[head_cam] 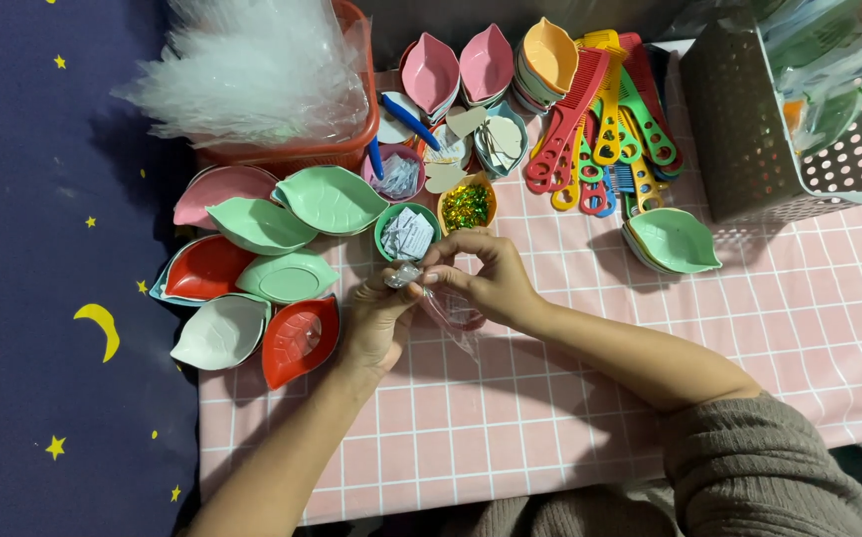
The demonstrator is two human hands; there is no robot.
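Much of the pink checked desk [570, 418] lies bare near and right; its left edge meets a dark starry cloth [43, 298]. Leaf-shaped dishes [262, 278] crowd the left, small cups [406, 231] and combs [600, 129] sit far — a grey basket [749, 129] far right. Left hand [376, 323] and right hand [481, 278] pinch a small clear plastic bag [441, 303] between them.

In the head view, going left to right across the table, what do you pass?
Dark star-patterned cloth → leaf-shaped dishes → left hand → right hand holding a clear bag → coloured combs → grey perforated basket.
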